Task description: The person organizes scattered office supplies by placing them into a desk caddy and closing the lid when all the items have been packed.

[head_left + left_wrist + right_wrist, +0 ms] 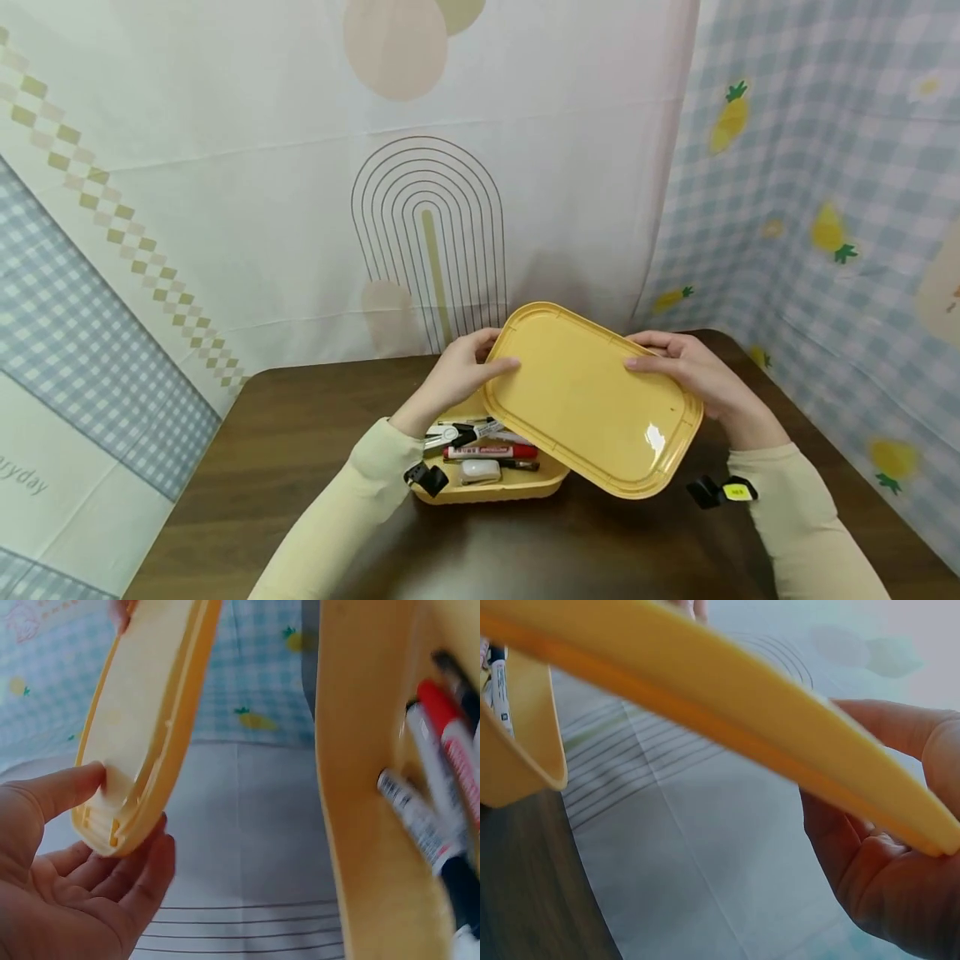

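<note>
A yellow lid (592, 404) is held tilted above the open yellow box (491, 487) on the table (285, 450), gripped at one end by the left hand (457, 375) and at the other by the right hand (693, 371), thumbs on top and fingers curled beneath. The far part of the box is hidden by the lid, so only some markers (491, 452) and a small white object, hard to identify, are seen inside.

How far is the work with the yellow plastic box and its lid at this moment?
Done: the yellow plastic box on the brown wooden table holds markers and small items. In hand: the left hand and right hand hold the yellow rectangular plastic lid tilted above the box, clear of it. Left: lid and box are not joined; whether it goes on or off is unclear.
</note>
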### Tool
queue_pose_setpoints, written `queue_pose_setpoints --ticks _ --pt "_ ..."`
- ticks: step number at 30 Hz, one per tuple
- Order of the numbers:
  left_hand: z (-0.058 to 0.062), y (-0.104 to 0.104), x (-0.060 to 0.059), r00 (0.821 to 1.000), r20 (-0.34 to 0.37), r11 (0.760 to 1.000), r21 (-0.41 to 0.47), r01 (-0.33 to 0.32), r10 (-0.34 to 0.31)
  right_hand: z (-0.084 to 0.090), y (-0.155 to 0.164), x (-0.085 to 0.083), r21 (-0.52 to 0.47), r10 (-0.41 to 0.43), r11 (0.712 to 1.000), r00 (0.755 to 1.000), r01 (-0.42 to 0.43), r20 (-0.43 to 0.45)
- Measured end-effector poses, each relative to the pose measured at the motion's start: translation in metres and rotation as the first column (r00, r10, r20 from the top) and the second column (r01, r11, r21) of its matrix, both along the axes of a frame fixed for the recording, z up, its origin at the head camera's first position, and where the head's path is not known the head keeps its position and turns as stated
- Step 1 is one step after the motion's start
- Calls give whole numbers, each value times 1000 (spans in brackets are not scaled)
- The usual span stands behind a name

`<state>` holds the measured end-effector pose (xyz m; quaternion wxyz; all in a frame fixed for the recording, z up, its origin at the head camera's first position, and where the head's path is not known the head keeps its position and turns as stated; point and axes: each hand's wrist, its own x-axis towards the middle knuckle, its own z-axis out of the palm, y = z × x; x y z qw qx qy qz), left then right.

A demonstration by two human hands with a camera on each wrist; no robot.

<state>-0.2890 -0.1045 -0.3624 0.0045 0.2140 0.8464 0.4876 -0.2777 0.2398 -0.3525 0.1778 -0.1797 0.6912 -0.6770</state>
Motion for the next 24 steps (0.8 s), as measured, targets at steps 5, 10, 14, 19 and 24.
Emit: queue_pose_setpoints --ticks 5,10,14,19,24 --pt "-4 -5 6 987 154 980 199 4 -36 3 -8 -2 8 34 999 999 -34 -20" --pt "-6 -9 10 974 220 949 313 -20 -52 6 -14 -2 9 50 999 998 -50 -40" --pt "-6 -11 15 981 191 935 354 -32 -39 8 -18 -1 49 8 999 998 -5 -67" --pt "-3 -14 21 993 114 924 379 -45 1 9 -23 -1 79 -58 995 994 66 -98" --pt "-2 -19 25 998 53 914 403 -40 20 7 -21 -2 65 -109 991 981 121 -158"
